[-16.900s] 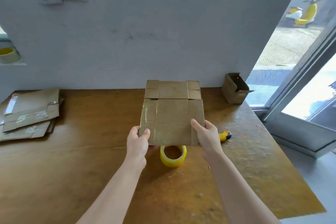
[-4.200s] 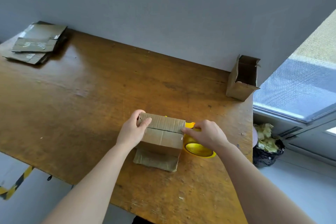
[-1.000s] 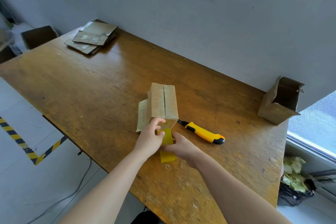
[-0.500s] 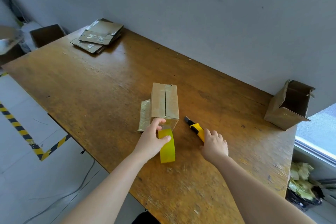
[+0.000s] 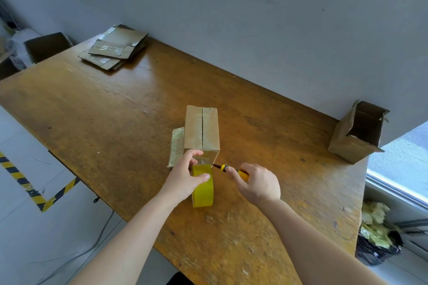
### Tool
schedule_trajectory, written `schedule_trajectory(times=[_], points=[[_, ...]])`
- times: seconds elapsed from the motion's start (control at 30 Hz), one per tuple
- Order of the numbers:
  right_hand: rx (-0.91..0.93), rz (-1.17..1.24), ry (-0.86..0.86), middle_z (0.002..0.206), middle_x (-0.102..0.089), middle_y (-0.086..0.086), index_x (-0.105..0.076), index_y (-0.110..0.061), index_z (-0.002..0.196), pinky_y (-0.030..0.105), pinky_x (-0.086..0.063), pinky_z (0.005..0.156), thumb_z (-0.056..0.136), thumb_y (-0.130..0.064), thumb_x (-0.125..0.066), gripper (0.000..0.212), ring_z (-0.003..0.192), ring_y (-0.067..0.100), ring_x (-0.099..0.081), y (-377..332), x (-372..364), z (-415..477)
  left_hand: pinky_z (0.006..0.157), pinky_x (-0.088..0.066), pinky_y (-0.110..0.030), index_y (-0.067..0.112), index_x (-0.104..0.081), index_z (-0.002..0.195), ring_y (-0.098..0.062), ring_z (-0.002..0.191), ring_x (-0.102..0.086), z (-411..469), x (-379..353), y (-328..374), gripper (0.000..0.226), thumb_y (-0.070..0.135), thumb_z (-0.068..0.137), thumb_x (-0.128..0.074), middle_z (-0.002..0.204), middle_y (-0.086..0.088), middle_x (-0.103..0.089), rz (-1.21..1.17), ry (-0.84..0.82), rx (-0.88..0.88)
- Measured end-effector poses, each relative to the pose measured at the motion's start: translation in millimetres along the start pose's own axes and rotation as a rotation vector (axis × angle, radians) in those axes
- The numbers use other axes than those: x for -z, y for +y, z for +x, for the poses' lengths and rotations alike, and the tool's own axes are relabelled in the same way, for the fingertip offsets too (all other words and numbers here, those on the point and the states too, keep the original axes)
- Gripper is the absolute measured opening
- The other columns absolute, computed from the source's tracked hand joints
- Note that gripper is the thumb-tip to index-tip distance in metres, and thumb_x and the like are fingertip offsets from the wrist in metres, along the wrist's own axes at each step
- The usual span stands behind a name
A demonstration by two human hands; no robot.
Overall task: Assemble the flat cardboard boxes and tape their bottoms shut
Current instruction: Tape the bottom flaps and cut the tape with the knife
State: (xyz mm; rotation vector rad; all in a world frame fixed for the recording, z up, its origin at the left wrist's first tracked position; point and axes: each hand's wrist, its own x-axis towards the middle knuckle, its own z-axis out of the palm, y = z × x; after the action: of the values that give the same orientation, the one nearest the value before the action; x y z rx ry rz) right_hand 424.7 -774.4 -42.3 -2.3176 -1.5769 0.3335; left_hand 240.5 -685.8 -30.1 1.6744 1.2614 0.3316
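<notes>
box (image 5: 202, 131), tape roll (image 5: 203, 188), knife (image 5: 234, 170) gripped

Soft, bright daylight came from the glass window (image 5: 403, 146) right of the right hand (image 5: 257, 183). The varnished brown wooden table (image 5: 115, 111) showed a pale sheen beyond the left hand (image 5: 183, 180). Wide-angle distortion bent the edges; both hands were slightly motion-blurred.

The tape roll (image 5: 203, 194) stands just before the box (image 5: 201, 127); flat stack (image 5: 115, 47) back left, open carton (image 5: 354, 136) right.
</notes>
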Motion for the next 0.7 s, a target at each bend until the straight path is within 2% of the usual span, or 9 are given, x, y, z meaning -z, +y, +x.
schedule_trajectory(times=[0.2, 0.33, 0.43, 0.6, 0.7], points=[[-0.009, -0.169, -0.072, 0.079, -0.063, -0.006, -0.066, -0.024, 0.087, 0.028, -0.041, 0.051, 0.084, -0.08, -0.023, 0.07, 0.071, 0.019, -0.06, -14.3, 7.8, 12.1, 0.092, -0.046, -0.034, 0.044, -0.041, 0.12, -0.016, 0.107, -0.053, 1.7, 1.7, -1.9, 0.054, 0.024, 0.083, -0.075, 0.117, 0.006, -0.05, 0.021, -0.011, -0.036], [-0.015, -0.219, -0.123, 0.076, -0.062, -0.005, -0.067, -0.023, 0.09, 0.025, -0.034, 0.045, 0.084, -0.081, -0.023, 0.073, 0.067, 0.018, -0.057, -24.2, 18.2, 19.0, 0.094, -0.047, -0.038, 0.039, -0.043, 0.123, -0.018, 0.108, -0.053, 2.2, 3.4, -2.4, 0.055, 0.024, 0.082, -0.076, 0.118, 0.003, -0.049, 0.029, -0.02, -0.042], [-0.016, -0.271, -0.166, 0.072, -0.059, -0.006, -0.069, -0.023, 0.094, 0.024, -0.038, 0.045, 0.083, -0.082, -0.022, 0.076, 0.064, 0.016, -0.056, -33.2, 24.1, 26.3, 0.099, -0.045, -0.039, 0.035, -0.044, 0.123, -0.016, 0.115, -0.049, 2.7, 5.1, -2.5, 0.053, 0.023, 0.082, -0.075, 0.12, 0.005, -0.048, 0.032, -0.019, -0.046], [-0.032, -0.382, -0.218, 0.064, -0.059, -0.004, -0.062, -0.017, 0.069, 0.024, -0.042, 0.046, 0.083, -0.082, -0.029, 0.073, 0.058, 0.013, -0.059, -50.9, 39.4, 38.6, 0.092, -0.04, -0.028, 0.029, -0.045, 0.124, -0.009, 0.117, -0.042, 2.8, 8.1, -0.6, 0.049, 0.023, 0.084, -0.073, 0.122, 0.008, -0.047, 0.074, -0.03, -0.061], [0.003, -0.452, -0.204, 0.062, -0.057, -0.004, -0.055, -0.017, 0.062, 0.025, -0.046, 0.052, 0.086, -0.077, -0.034, 0.068, 0.058, 0.014, -0.058, -64.7, 40.8, 41.6, 0.089, -0.04, -0.027, 0.028, -0.044, 0.121, -0.01, 0.114, -0.046, 3.3, 11.8, -1.3, 0.046, 0.025, 0.085, -0.072, 0.12, 0.006, -0.049, 0.085, -0.035, -0.041]])
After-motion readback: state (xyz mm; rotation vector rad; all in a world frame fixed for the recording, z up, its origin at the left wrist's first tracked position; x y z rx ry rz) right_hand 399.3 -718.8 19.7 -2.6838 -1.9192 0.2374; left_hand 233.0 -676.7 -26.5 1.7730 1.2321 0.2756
